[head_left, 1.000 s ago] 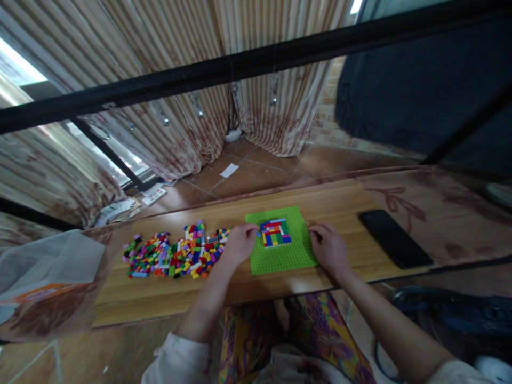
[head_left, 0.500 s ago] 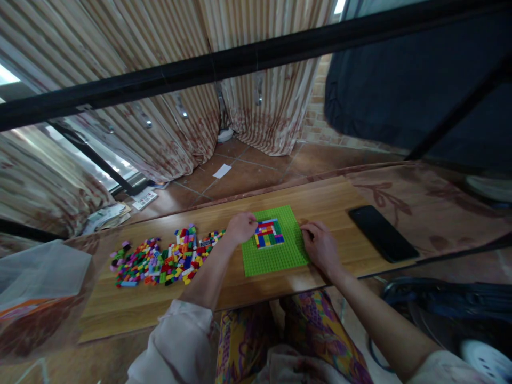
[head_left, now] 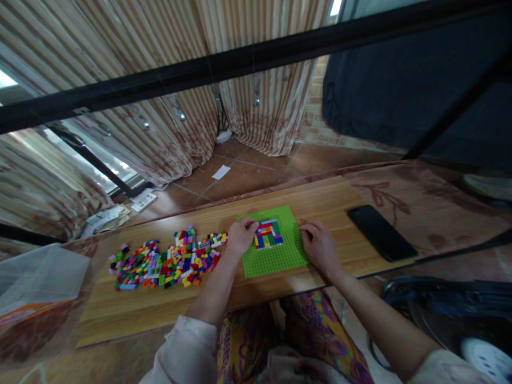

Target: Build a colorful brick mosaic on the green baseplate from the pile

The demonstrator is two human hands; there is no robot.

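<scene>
A green studded baseplate lies on the wooden board in front of me. Near its middle sits a flat block of small building bricks in red, blue, yellow, green and white. My left hand is closed in a pinch, fingertips at the block's upper left corner; whatever is between them is too small to make out. At the plate's right edge rests my right hand, thumb and fingers drawn together. What it may hold is hidden. Left of the plate spreads a loose pile of mixed bricks.
A black phone lies on the right of the wooden board. At the far left stands a translucent plastic box. A dark bar crosses above the board, in front of striped curtains.
My left hand has shifted slightly down and right at the block's upper left corner, staying pinched. More of the loose pile shows beside the left forearm. My right hand stays at the plate's edge.
</scene>
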